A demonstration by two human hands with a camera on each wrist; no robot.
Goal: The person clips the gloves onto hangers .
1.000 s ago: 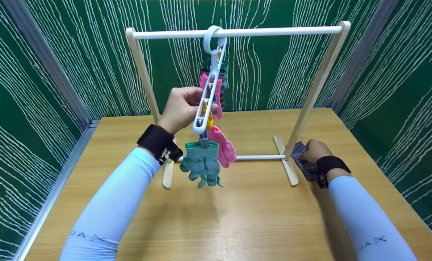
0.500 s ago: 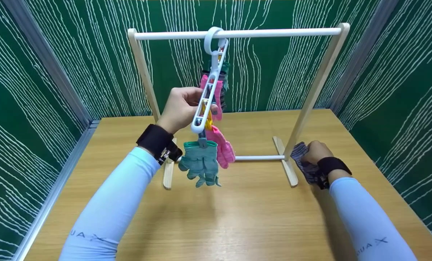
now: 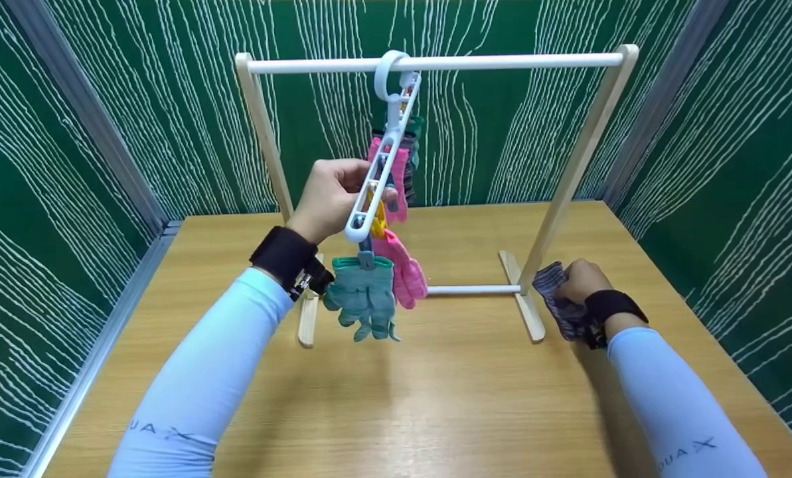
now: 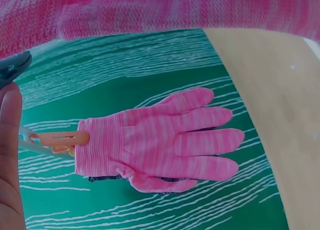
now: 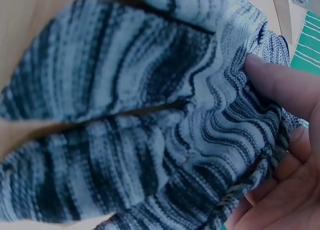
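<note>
My left hand is at the side of a white clip hanger, pinching a dark grey clothespin under its bar. From the hanger's near end hangs a green glove, with a pink glove on a yellow clothespin just behind. Another pink glove hangs farther back from an orange clothespin. At the right, my right hand grips a black-and-grey striped knit glove low over the table; its fingers spread out in the right wrist view, and its cuff is bunched.
A wooden rack stands on the table, its white top rod carrying the hanger's ring. More gloves hang at the far end, partly hidden. Green walls with white streaks enclose the table.
The hanger's near end has swung slightly left, carrying the green and pink gloves with it. Both hands keep their hold; the right has shifted very slightly right.
</note>
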